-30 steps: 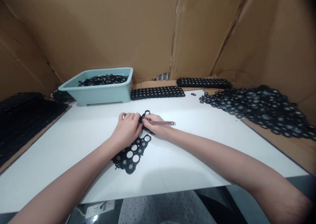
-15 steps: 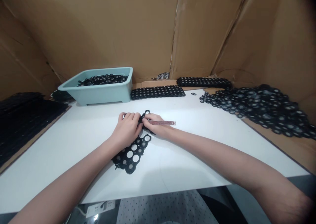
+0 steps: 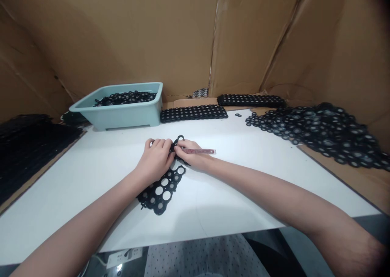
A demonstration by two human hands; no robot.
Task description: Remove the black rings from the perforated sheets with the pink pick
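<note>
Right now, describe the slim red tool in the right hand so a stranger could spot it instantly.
On the white table, the left hand and right hand meet over a black sheet pierced with round holes. Between the right thumb and fingers lies a slim red tool, its end jutting rightward. Nothing else there is red.

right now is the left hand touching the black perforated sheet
Touching: the head view shows the left hand lying over the black perforated sheet, its fingers curled onto the sheet's upper part.
</note>
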